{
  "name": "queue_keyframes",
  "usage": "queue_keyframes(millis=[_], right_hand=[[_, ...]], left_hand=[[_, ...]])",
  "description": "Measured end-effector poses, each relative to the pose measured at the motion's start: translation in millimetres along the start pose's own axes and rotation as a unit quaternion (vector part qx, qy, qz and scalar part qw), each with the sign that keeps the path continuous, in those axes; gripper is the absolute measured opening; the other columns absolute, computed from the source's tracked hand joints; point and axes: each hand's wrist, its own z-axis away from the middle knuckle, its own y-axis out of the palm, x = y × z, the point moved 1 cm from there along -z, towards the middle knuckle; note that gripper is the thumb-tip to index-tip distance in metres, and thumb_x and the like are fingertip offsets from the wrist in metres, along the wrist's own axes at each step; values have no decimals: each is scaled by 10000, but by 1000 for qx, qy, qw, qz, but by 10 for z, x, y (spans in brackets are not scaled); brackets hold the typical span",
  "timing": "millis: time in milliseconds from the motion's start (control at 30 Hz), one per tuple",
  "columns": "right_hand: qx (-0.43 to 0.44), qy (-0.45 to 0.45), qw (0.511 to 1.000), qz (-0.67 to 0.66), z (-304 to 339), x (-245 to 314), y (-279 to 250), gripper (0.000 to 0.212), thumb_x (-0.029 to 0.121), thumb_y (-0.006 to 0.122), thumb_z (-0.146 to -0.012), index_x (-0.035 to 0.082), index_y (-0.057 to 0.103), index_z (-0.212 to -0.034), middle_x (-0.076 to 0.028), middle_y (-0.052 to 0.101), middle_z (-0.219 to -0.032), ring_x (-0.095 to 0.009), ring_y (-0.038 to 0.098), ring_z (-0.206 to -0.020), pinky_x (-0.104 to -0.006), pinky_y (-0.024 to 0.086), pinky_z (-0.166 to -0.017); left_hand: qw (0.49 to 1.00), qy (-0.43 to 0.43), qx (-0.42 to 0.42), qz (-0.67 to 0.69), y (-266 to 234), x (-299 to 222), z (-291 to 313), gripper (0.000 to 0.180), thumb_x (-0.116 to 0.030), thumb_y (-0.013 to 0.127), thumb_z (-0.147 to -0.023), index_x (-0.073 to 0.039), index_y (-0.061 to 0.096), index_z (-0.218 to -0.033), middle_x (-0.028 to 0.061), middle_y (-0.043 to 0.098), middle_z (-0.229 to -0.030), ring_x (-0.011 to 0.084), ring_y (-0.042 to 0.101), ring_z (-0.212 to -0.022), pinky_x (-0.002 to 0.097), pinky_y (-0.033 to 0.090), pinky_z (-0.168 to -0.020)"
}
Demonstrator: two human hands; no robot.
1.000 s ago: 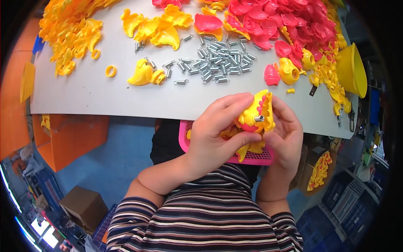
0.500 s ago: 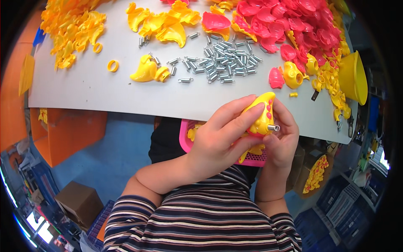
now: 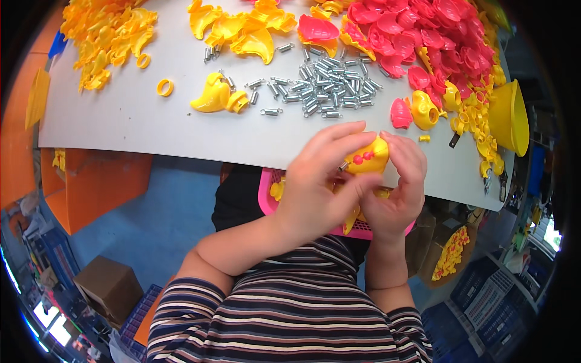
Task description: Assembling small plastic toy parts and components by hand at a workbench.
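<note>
Between my two hands, just in front of the table's near edge, is a yellow plastic toy part (image 3: pixel 376 158) with a row of red bumps. My left hand (image 3: pixel 311 181) grips it from the left, thumb underneath. My right hand (image 3: pixel 400 187) closes round its right side, fingers on the top. A silver metal spring end (image 3: pixel 344 166) sticks out of the part by my left fingers. My palms hide its underside. Below my hands is a pink basket (image 3: pixel 264 196) with yellow pieces in it.
On the white table (image 3: pixel 151 130) lie a heap of metal springs (image 3: pixel 333 85), a curved yellow part (image 3: pixel 212 95), a yellow ring (image 3: pixel 164 88), yellow shells (image 3: pixel 251 39) and red shells (image 3: pixel 393 30). A yellow cone-shaped container (image 3: pixel 517 118) stands at right. An orange bin (image 3: pixel 97 187) is at lower left.
The yellow toy part has turned in my hands: its spring end pointed right and now points left, toward my left fingers. My right fingers have come over its top.
</note>
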Motion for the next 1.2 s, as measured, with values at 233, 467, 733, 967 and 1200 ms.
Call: queue_keyframes(millis=[233, 467, 733, 967, 1200], right_hand=[[55, 176, 945, -269, 97, -163, -160, 650, 161, 843, -705, -6, 542, -1257, -180, 599, -1238, -307, 557, -1185, -381, 457, -988], [114, 164, 915, -352, 79, -137, -174, 597, 96, 814, -736, -52, 563, -1257, -232, 567, -1294, -276, 579, -1183, -346, 488, -952], [92, 52, 962, -253, 132, -123, -174, 595, 95, 824, -716, -36, 577, -1241, -255, 578, -1268, -281, 612, -1133, -344, 523, -912], [72, 82, 930, -352, 132, -169, -137, 718, 150, 859, -669, -43, 529, -1277, -253, 564, -1287, -312, 567, -1201, -371, 471, -986], [82, 74, 949, -296, 123, -106, -194, 607, 116, 838, -704, -45, 565, -1222, -281, 598, -1216, -347, 597, -1161, -367, 478, -973]], left_hand=[[984, 25, 51, 171, -150, 199, -39, 349, 3, 654, -869, 8, 583, -1211, 171, 542, -1248, 234, 543, -1166, 332, 492, -953], [981, 120, 94, 117, -155, 260, -124, 358, -134, 707, -856, 5, 602, -1169, 175, 544, -1242, 222, 550, -1129, 344, 449, -964], [975, 76, 85, 191, -117, 321, -61, 323, -49, 716, -839, -11, 606, -1140, 130, 567, -1173, 206, 544, -1136, 331, 445, -965], [913, 47, 71, 399, 51, 463, -77, 322, -153, 698, -882, -26, 567, -1148, 143, 560, -1186, 215, 544, -1145, 346, 450, -985], [923, 85, 78, 368, -11, 466, -40, 314, -145, 710, -872, -20, 575, -1127, 133, 575, -1171, 212, 558, -1129, 340, 455, -975]])
